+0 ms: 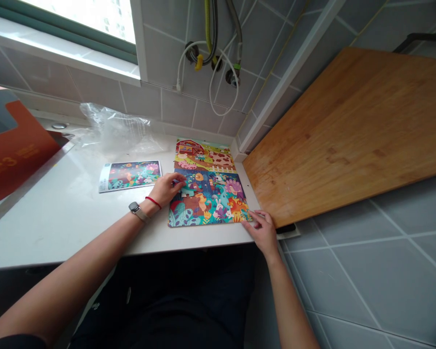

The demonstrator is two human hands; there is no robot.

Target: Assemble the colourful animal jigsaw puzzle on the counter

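A colourful jigsaw puzzle [206,194] with farm animals lies on the white counter [68,213], close to the corner. My left hand [169,188] rests on the puzzle's left edge, fingers curled and pinched on a puzzle piece [186,191] that sits in the picture. My right hand [262,230] lies at the puzzle's lower right corner, fingers stretched out flat and touching that corner. A watch and a red string are on my left wrist.
A printed reference picture [130,175] lies left of the puzzle, with a clear plastic bag [112,128] behind it. An orange box [12,155] sits at far left. A wooden board [348,131] leans against the tiled wall on the right. Hoses [214,58] hang above.
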